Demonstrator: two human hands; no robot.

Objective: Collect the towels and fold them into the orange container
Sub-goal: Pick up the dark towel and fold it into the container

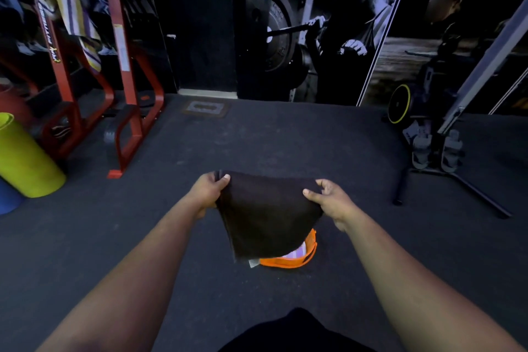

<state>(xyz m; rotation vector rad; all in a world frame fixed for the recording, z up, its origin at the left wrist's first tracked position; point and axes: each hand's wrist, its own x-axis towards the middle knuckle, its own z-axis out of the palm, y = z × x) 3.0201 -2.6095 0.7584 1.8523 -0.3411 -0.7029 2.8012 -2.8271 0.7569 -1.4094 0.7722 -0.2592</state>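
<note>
Both forearms reach out from the bottom of the view over the dark floor (114, 237). Each hand is closed on an upper corner of a black towel (268, 214): the left hand (207, 194) pinches the left corner with its thumb on top, and the right hand (333, 203) pinches the right corner between thumb and fingers. So each grip is closed on cloth, with nothing else held.

Between the two hands the top edge runs left to right, and that is the towel's long axis here. From that edge it hangs down and toward the person, apparently already doubled, with a pale tag or under-layer peeking out at its lower tip.

Directly below, on the floor, sits the orange container (297, 261). Only its right and near rim show, since the towel hides the rest, and something pale and striped lies inside. It shows slightly right of the towel's lower tip, so the right hand looks marginally nearer; lowering probably means straight down with a small rightward shift.
</note>
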